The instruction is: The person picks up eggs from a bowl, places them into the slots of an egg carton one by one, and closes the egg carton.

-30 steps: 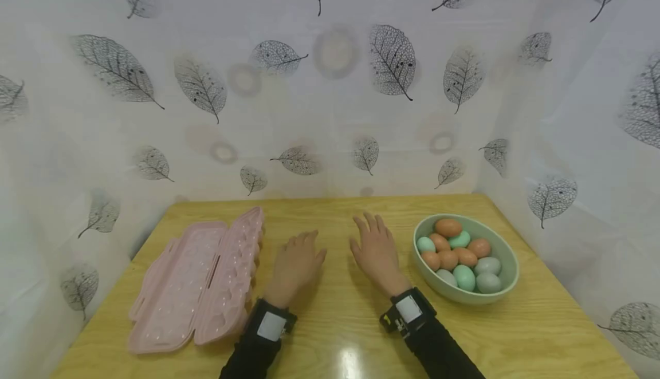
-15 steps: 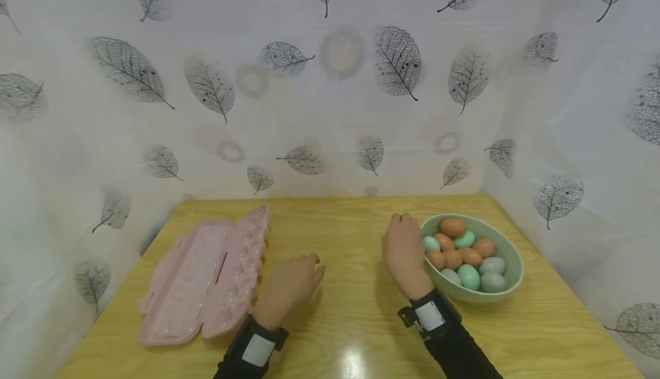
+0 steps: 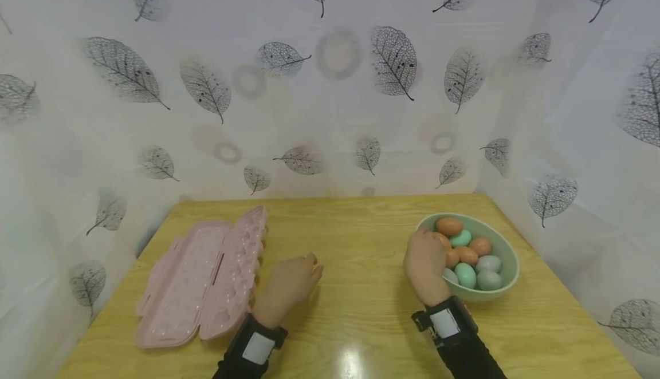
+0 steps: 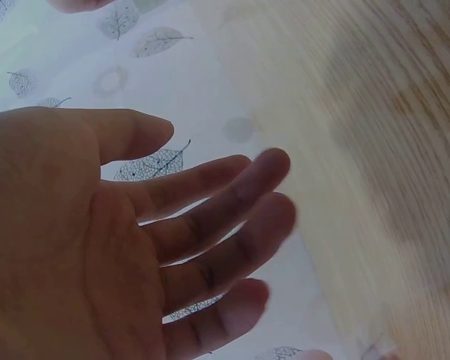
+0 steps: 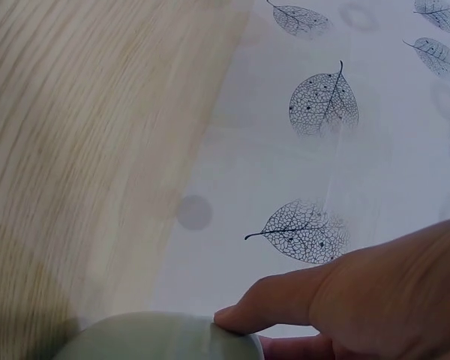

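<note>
A pale green bowl holding brown, mint green and grey eggs stands on the right side of the table. At its left rim, my right hand grips the bowl's edge. In the right wrist view the thumb lies on the outside of the bowl wall, while the other fingers pass behind the rim, mostly hidden. My left hand hovers beside the pink egg carton, palm empty, its fingers loosely bent and spread in the left wrist view. The carton lies open, its moulded half nearer the left hand.
The wooden table ends at the back against a white curtain printed with dark leaves. More of this curtain encloses both sides. The bowl stands near the table's right edge, and the carton near its left edge.
My right hand has moved from mid-table rightward to the bowl's left rim, and its fingers have curled. The left hand has drawn back slightly toward me. Bowl and carton stay put.
</note>
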